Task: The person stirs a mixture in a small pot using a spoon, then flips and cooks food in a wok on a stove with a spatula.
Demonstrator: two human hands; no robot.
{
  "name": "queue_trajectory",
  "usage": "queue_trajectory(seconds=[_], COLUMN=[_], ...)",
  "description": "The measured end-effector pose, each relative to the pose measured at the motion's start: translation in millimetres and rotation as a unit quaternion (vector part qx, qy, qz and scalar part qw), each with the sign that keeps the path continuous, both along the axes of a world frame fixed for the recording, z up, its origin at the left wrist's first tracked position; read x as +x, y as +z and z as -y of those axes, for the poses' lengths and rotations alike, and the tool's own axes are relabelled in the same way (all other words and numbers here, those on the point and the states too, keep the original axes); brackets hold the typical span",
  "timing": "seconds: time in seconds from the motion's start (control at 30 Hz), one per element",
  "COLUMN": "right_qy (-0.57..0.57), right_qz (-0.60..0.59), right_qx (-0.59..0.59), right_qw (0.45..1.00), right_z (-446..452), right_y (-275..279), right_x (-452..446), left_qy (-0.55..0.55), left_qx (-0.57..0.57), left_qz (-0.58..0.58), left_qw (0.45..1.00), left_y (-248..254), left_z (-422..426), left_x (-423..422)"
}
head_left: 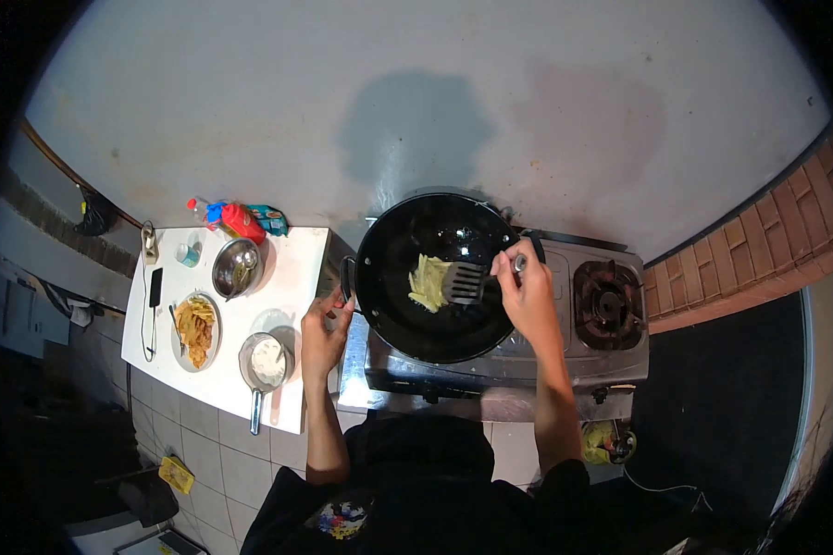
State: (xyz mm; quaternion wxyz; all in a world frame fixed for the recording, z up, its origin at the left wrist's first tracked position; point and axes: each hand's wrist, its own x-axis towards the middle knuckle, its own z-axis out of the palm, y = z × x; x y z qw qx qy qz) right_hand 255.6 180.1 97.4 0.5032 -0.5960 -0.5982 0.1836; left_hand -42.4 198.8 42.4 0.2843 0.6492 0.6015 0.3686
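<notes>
A large black wok (pixel 389 324) stands on the left side of a metal gas stove (pixel 565 351). Pale yellow-green strips of food (pixel 427 283) lie in a clump near its middle. My right hand (pixel 525 291) is closed round the handle of a slotted spatula (pixel 465 282), whose dark blade touches the right side of the clump. At the wok's left handle (pixel 348 277) is my left hand (pixel 327 328), its fingers pinched on the handle's lower end.
On the white table (pixel 227 375) at left are a plate of fried food (pixel 195 331), a metal bowl (pixel 238 268), a saucepan of white mixture (pixel 268 361), a phone (pixel 156 288), a cup and bottles. A second burner (pixel 609 305) is at right, beside a brick ledge (pixel 750 245).
</notes>
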Motion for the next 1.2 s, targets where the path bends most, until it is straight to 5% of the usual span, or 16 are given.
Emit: queue_trajectory(seconds=[0.3,0.47,0.8,0.87,1.0,1.2], right_qy=[0.065,0.115,0.066,0.098,0.086,0.073], right_qz=[0.046,-0.040,0.030,-0.070,-0.081,-0.046], right_qx=[-0.002,0.001,-0.063,-0.015,0.063,-0.022], right_qw=[0.997,0.993,0.995,0.993,0.991,0.996], right_z=[-24,-28,-27,-26,-25,-20], right_y=[-7,-21,-20,-18,-27,-24], right_x=[20,13,13,7,16,8], left_qy=[-0.005,-0.003,-0.012,-0.011,-0.003,0.002], left_qx=[0.011,0.004,0.019,0.020,0.015,-0.005], left_qz=[-0.019,-0.020,-0.017,-0.018,-0.023,-0.016], left_qw=[1.000,1.000,1.000,1.000,1.000,1.000], left_y=[-1,4,1,1,1,0], left_z=[-1,0,-3,-3,-1,-2], left_x=[-1,0,-2,-2,-2,-2])
